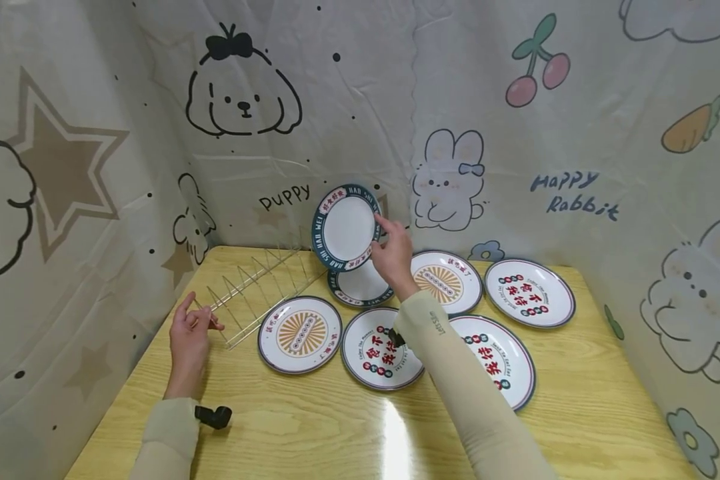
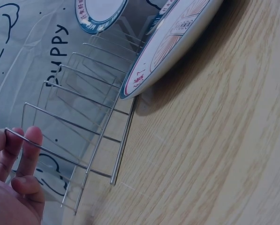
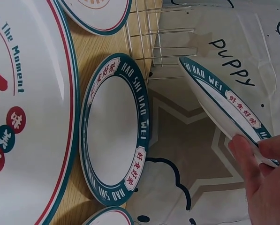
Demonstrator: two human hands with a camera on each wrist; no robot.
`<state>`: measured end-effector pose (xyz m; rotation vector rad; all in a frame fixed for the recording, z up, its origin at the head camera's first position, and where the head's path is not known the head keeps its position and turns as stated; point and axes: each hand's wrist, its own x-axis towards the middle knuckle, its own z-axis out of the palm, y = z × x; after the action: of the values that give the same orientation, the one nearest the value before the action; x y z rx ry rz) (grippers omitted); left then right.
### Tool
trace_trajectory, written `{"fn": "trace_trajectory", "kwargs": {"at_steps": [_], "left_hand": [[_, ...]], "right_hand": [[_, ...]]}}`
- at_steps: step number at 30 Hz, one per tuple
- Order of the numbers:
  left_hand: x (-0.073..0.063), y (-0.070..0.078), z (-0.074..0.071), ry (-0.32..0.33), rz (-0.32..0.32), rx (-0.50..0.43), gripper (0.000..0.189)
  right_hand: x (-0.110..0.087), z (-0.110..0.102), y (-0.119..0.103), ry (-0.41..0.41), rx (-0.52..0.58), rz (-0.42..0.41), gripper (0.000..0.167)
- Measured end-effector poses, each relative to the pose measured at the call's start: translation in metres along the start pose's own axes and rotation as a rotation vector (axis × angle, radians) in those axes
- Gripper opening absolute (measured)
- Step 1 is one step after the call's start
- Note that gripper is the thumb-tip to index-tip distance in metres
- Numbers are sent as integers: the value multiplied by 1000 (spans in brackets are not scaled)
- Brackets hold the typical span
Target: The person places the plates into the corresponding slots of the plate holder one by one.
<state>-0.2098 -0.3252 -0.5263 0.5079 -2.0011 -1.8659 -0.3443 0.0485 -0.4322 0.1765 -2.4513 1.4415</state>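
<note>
My right hand (image 1: 393, 257) pinches the edge of a dark-teal-rimmed plate (image 1: 348, 227), thumb on one face and fingers on the other. The plate is raised and tilted near the far end of a wire dish rack (image 1: 258, 290). A matching teal-rimmed plate (image 3: 114, 126) lies on the table below it. At the rack's near left end, my left hand (image 1: 191, 333) holds the end wire (image 2: 50, 152) between curled fingers. No plate stands in the rack's visible slots. A plate with an orange sunburst (image 1: 300, 335) lies right beside the rack.
Several more plates lie on the wooden table (image 1: 288, 427): red-lettered ones (image 1: 381, 347), (image 1: 531, 293), (image 1: 492, 360) and another sunburst plate (image 1: 447, 283). A printed curtain (image 1: 360, 100) hangs behind and at both sides of the table.
</note>
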Motion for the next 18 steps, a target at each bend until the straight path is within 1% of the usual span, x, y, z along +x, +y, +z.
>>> {"fn": "trace_trajectory", "kwargs": {"at_steps": [7, 12, 16, 18], "left_hand": [[2, 1, 0, -5, -20, -22, 59], [1, 0, 0, 1, 0, -8, 58], [0, 0, 0, -1, 22, 1, 58], [-1, 0, 0, -3, 26, -10, 58]], "right_hand": [[-1, 6, 5, -7, -4, -13, 68], [-1, 8, 5, -8, 4, -20, 67], [-2, 9, 6, -17, 57, -22, 67], [-2, 9, 7, -17, 99, -20, 68]]}}
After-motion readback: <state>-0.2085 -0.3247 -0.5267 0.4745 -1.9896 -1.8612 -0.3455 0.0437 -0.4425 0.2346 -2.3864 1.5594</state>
